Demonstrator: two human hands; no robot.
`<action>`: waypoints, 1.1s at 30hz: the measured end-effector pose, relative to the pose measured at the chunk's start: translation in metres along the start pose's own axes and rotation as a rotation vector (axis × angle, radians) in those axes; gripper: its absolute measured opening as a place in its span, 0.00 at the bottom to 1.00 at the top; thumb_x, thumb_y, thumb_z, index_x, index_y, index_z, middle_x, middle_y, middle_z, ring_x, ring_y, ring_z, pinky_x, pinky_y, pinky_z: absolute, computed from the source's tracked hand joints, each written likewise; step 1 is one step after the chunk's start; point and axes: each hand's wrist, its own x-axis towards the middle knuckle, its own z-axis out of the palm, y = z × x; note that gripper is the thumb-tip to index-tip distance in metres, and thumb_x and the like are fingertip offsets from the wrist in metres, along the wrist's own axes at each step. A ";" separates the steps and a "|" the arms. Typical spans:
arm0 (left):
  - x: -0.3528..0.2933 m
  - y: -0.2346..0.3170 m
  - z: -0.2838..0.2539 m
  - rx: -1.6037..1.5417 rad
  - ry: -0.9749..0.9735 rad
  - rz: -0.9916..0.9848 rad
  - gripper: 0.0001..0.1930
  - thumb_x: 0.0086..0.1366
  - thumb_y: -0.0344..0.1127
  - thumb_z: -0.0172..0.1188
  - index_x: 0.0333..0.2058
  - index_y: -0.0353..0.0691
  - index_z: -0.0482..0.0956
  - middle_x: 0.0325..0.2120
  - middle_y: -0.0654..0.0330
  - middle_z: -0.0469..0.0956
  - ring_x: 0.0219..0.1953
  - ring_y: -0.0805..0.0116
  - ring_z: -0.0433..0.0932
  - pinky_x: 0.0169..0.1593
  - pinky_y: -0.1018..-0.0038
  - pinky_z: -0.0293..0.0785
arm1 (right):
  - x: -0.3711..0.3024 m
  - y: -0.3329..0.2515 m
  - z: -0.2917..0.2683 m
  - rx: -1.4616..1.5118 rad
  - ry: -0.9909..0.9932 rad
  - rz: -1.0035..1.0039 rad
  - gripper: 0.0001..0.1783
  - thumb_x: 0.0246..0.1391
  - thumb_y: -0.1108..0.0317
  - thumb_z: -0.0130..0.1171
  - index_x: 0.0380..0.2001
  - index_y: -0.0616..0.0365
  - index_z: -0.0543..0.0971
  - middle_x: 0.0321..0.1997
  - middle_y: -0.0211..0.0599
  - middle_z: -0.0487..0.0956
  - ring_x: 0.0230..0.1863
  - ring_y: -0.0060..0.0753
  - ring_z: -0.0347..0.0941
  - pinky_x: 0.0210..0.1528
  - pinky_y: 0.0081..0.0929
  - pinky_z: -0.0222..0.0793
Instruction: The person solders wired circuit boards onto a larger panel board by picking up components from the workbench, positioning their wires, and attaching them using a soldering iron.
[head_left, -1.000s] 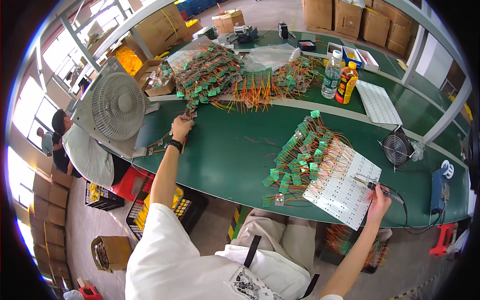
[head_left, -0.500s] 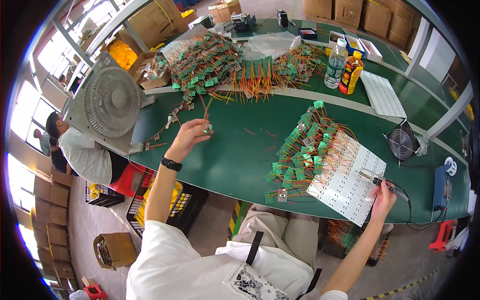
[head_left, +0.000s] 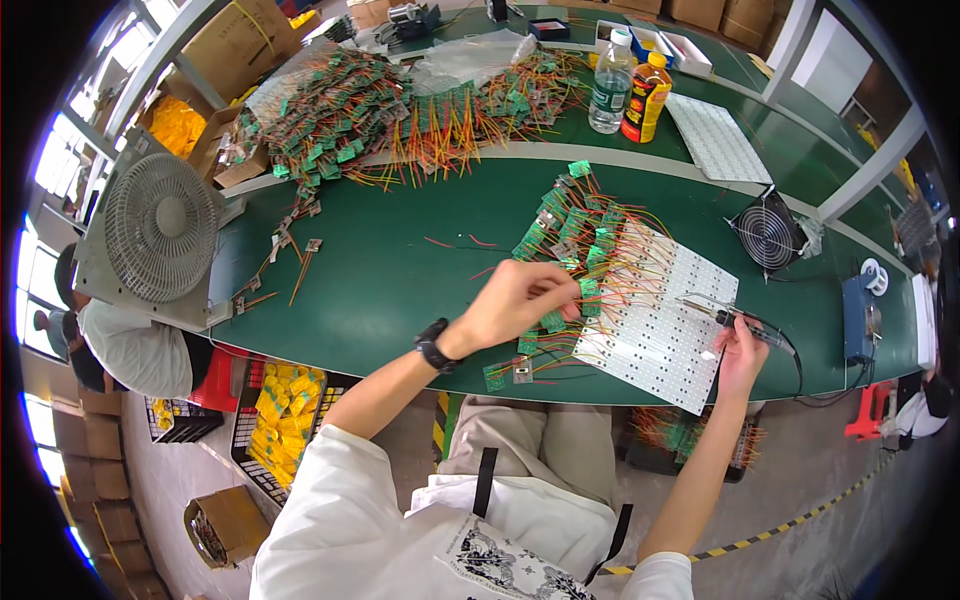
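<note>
My left hand (head_left: 522, 303), with a dark watch on its wrist, is at the left edge of a pile of small green circuit boards (head_left: 570, 225) with red and yellow wires. Its thumb and fingers pinch the edge of one circuit board (head_left: 589, 291). In my right hand (head_left: 740, 358) is a soldering iron (head_left: 733, 318), held like a pen, its tip pointing left over a white perforated panel (head_left: 655, 345). Wires from the boards lie across the panel's left part. One loose wired board (head_left: 314, 245) rests at the table's left.
A large heap of wired boards (head_left: 340, 110) lies along the back. A grey fan (head_left: 160, 225) stands left. Two bottles (head_left: 628, 95), another white panel (head_left: 718, 138), a small black fan (head_left: 768, 230) and a blue soldering station (head_left: 860, 320) stand right. A person sits beyond the left edge.
My left hand has come right, from the table's left side to the board pile, leaving a wired board lying at the left. The right hand still holds the iron over the panel. The view has shifted.
</note>
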 end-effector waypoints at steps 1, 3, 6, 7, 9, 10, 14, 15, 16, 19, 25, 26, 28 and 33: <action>0.008 0.003 0.009 0.049 -0.038 -0.047 0.10 0.67 0.31 0.55 0.37 0.29 0.80 0.27 0.58 0.83 0.35 0.73 0.81 0.41 0.77 0.77 | -0.001 -0.001 0.001 -0.007 0.007 0.001 0.09 0.55 0.71 0.59 0.37 0.66 0.77 0.21 0.36 0.77 0.17 0.27 0.71 0.21 0.21 0.65; 0.019 0.000 0.024 0.086 -0.026 0.033 0.09 0.66 0.31 0.57 0.35 0.30 0.82 0.26 0.59 0.83 0.33 0.72 0.82 0.39 0.77 0.77 | -0.001 -0.002 0.004 -0.002 0.011 -0.003 0.09 0.55 0.71 0.58 0.37 0.66 0.77 0.21 0.36 0.77 0.17 0.27 0.71 0.21 0.21 0.64; 0.035 -0.003 0.042 0.247 -0.013 0.284 0.07 0.61 0.28 0.59 0.36 0.32 0.82 0.28 0.56 0.83 0.31 0.64 0.83 0.40 0.73 0.77 | -0.001 -0.001 0.002 -0.010 0.004 -0.001 0.10 0.55 0.71 0.58 0.38 0.66 0.77 0.22 0.36 0.78 0.17 0.26 0.71 0.21 0.21 0.63; 0.040 -0.003 0.049 0.234 -0.027 0.283 0.07 0.61 0.28 0.59 0.36 0.32 0.82 0.28 0.56 0.83 0.31 0.64 0.83 0.40 0.73 0.77 | -0.001 -0.002 0.001 -0.014 0.001 -0.001 0.10 0.55 0.71 0.58 0.38 0.66 0.77 0.22 0.36 0.78 0.18 0.26 0.71 0.21 0.21 0.63; 0.048 -0.004 0.059 0.243 0.005 0.354 0.07 0.61 0.27 0.58 0.37 0.32 0.81 0.28 0.55 0.83 0.31 0.65 0.83 0.38 0.73 0.77 | -0.001 -0.003 0.001 -0.016 0.001 0.004 0.10 0.55 0.71 0.59 0.38 0.66 0.77 0.24 0.37 0.78 0.18 0.26 0.71 0.21 0.21 0.63; 0.052 -0.006 0.063 0.212 -0.001 0.349 0.08 0.61 0.29 0.59 0.37 0.31 0.81 0.28 0.53 0.82 0.30 0.64 0.82 0.37 0.72 0.77 | -0.001 -0.003 0.003 -0.015 0.006 -0.002 0.10 0.55 0.71 0.59 0.38 0.67 0.77 0.24 0.37 0.78 0.18 0.26 0.71 0.21 0.21 0.63; 0.060 0.006 0.065 0.282 -0.035 0.332 0.08 0.60 0.30 0.60 0.34 0.31 0.81 0.26 0.53 0.82 0.29 0.64 0.82 0.36 0.72 0.77 | -0.001 -0.002 0.006 -0.020 0.037 -0.009 0.11 0.55 0.72 0.59 0.40 0.67 0.76 0.26 0.37 0.78 0.18 0.27 0.71 0.21 0.22 0.63; 0.062 0.012 0.063 0.324 -0.161 0.153 0.07 0.59 0.30 0.60 0.33 0.31 0.81 0.26 0.52 0.82 0.28 0.63 0.82 0.35 0.71 0.77 | -0.002 -0.003 0.006 -0.021 0.051 -0.013 0.11 0.55 0.72 0.59 0.40 0.67 0.76 0.26 0.37 0.78 0.18 0.27 0.71 0.21 0.22 0.63; 0.065 0.014 0.062 0.365 -0.286 -0.026 0.07 0.58 0.30 0.61 0.32 0.31 0.80 0.25 0.52 0.81 0.27 0.61 0.81 0.35 0.70 0.76 | -0.002 -0.002 0.003 -0.027 0.059 -0.012 0.11 0.55 0.72 0.59 0.40 0.67 0.76 0.26 0.37 0.78 0.18 0.27 0.71 0.21 0.22 0.63; 0.070 -0.009 0.066 0.516 -0.196 0.224 0.06 0.57 0.28 0.60 0.29 0.30 0.79 0.24 0.50 0.80 0.26 0.58 0.80 0.33 0.68 0.75 | 0.000 -0.001 0.000 -0.053 0.017 0.013 0.11 0.55 0.72 0.59 0.40 0.67 0.76 0.26 0.38 0.78 0.18 0.27 0.71 0.21 0.22 0.64; 0.072 -0.029 0.079 0.301 0.036 0.442 0.07 0.58 0.28 0.60 0.32 0.29 0.78 0.20 0.51 0.78 0.25 0.60 0.80 0.30 0.69 0.74 | 0.000 0.002 0.002 -0.045 0.006 0.014 0.11 0.55 0.72 0.59 0.40 0.67 0.76 0.28 0.39 0.79 0.19 0.27 0.72 0.21 0.22 0.64; 0.071 -0.026 0.079 0.296 0.036 0.441 0.07 0.58 0.28 0.60 0.32 0.29 0.78 0.20 0.51 0.78 0.25 0.60 0.80 0.30 0.69 0.74 | 0.000 0.002 0.001 -0.045 0.016 0.008 0.11 0.55 0.72 0.59 0.40 0.68 0.76 0.28 0.39 0.79 0.19 0.27 0.72 0.21 0.22 0.64; 0.071 -0.011 0.076 0.167 -0.151 0.219 0.07 0.60 0.28 0.59 0.34 0.29 0.77 0.18 0.53 0.77 0.24 0.62 0.80 0.30 0.70 0.74 | 0.000 0.002 0.000 -0.048 0.033 -0.002 0.11 0.55 0.72 0.59 0.40 0.68 0.76 0.28 0.39 0.79 0.19 0.27 0.72 0.21 0.22 0.64; 0.070 0.003 0.073 0.181 -0.227 0.045 0.07 0.61 0.30 0.58 0.32 0.30 0.78 0.16 0.55 0.77 0.21 0.63 0.80 0.27 0.70 0.74 | 0.001 -0.001 0.001 -0.046 0.030 0.001 0.11 0.55 0.72 0.59 0.40 0.67 0.76 0.27 0.39 0.79 0.19 0.27 0.72 0.21 0.22 0.65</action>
